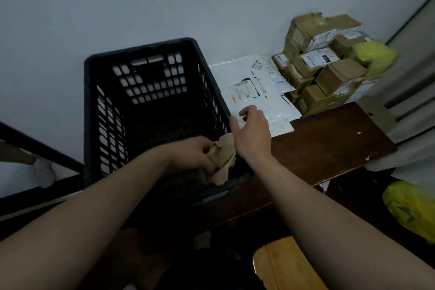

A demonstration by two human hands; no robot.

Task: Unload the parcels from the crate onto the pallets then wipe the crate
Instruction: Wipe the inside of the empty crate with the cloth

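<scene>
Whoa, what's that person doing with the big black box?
A person looks set to wipe a black crate. Their left hand holds a beige cloth bunched at the crate's near right corner. The right hand hangs open by the right rim, holding nothing. No parcels show inside the crate, though its bottom is dark. White mail bags and brown boxes are piled beside it on the right.
</scene>
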